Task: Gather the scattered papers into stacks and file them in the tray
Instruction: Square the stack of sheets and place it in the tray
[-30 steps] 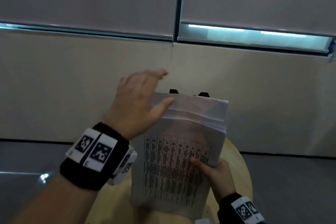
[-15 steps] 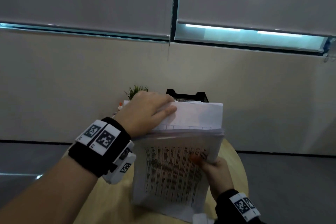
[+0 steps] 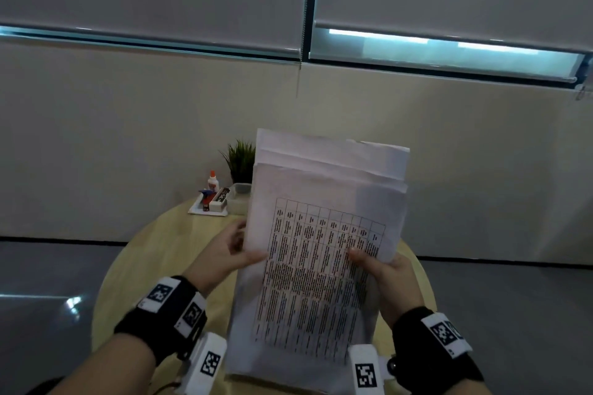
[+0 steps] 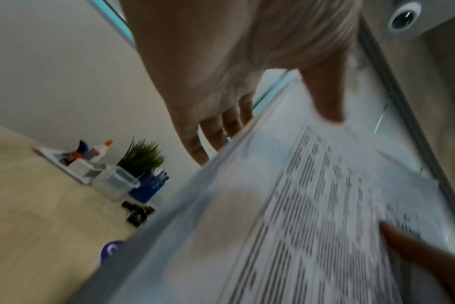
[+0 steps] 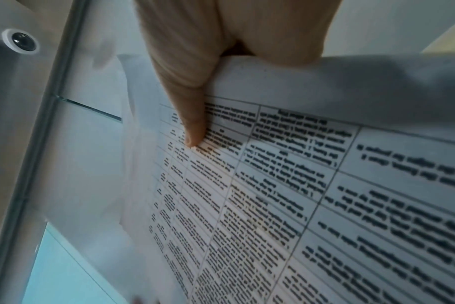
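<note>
Since half a second earlier, the left hand had dropped from the top edge of the paper stack to its left side, and the black tray then visible behind the sheets was hidden. At inspection, the left hand gripped the left edge, thumb on the printed face and fingers curled behind; the right hand clamped the right edge likewise, thumb pressed on the table of text. The stack was held upright above the round wooden table, its upper sheets stepped and uneven. Beyond it stood a glue bottle, a clear box and a small plant. Judgement: the squaring step was in hand. The next move called for tapping the edges flush, then carrying the stack to the tray.
</note>
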A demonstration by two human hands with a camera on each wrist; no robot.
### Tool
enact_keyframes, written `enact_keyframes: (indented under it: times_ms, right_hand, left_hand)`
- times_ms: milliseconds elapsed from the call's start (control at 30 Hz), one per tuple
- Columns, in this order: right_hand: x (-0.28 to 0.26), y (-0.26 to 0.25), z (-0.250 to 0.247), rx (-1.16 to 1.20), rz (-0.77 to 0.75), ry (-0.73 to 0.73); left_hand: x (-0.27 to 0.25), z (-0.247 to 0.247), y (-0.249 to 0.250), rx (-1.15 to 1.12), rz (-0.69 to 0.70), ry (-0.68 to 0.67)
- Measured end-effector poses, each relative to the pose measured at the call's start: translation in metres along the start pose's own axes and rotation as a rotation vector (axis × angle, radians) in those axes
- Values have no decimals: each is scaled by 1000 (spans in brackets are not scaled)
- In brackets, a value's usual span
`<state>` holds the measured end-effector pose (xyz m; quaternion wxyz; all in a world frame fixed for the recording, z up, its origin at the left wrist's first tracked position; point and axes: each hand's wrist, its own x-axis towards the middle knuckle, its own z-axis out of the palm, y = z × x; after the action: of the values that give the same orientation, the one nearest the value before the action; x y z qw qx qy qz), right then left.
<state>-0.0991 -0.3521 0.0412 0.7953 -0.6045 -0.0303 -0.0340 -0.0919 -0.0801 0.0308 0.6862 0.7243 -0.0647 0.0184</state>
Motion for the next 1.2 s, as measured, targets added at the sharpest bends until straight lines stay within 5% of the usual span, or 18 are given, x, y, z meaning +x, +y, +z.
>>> enact_keyframes:
  times_ms: [167,300,533,700,933,1200]
  right_hand:
    - [7,-10,13,-27,-147,4]
    - [20,-23,22,-92,-318,-46]
    - [32,14,21,-204,-144,19]
    - [39,-9,24,-274,-467,78]
    - [57,-48,27,-817,-992,35]
    - [62,-54,29,-905,-888,14]
  left_hand:
    - [6,26,7,-118,101,233]
    - [16,32,25,-111,235,291]
    - [12,38,-18,-79,114,377]
    - [17,34,-29,-100,108,349]
    - [20,24,-30,-66,120,281]
    - [22,23,-27,-99,112,277]
